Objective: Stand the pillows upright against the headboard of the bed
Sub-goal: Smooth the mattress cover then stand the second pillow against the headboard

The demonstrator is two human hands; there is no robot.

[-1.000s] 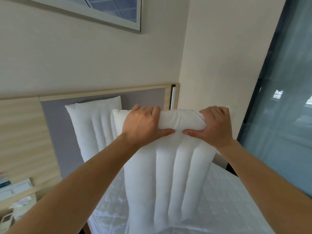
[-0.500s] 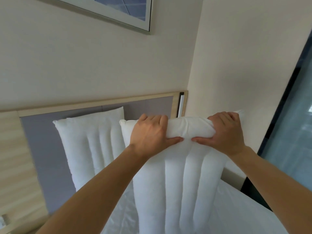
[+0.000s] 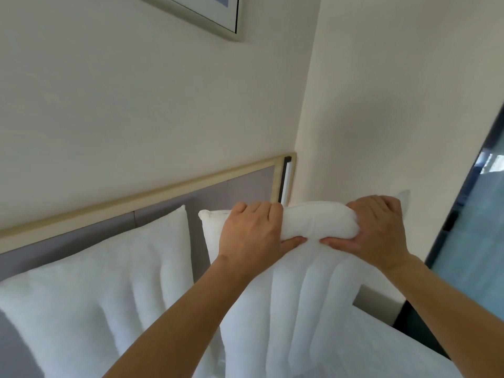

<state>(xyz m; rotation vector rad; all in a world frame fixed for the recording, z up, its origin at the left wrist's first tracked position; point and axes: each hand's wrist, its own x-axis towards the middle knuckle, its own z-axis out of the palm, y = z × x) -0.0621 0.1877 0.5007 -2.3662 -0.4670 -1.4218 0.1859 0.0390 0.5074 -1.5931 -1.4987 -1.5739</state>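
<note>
Two white channel-stitched pillows stand on end at the headboard (image 3: 152, 196), a grey panel with a light wood frame. The left pillow (image 3: 90, 290) leans upright against the grey panel, with no hand on it. The right pillow (image 3: 297, 301) stands upright beside it, near the room corner. My left hand (image 3: 251, 233) and my right hand (image 3: 377, 230) both grip its top edge, fingers over the top and thumbs in front, bunching the fabric between them. I cannot tell whether this pillow touches the headboard.
A framed picture (image 3: 210, 15) hangs on the cream wall above. A side wall (image 3: 395, 105) meets the headboard at the right corner. A dark-framed glass panel (image 3: 474, 241) runs down the far right. White bedding (image 3: 381, 347) shows at the lower right.
The view has closed in on the headboard and tilted up. Both hands keep the same grip on the right pillow's top edge, which now sits nearer the headboard corner.
</note>
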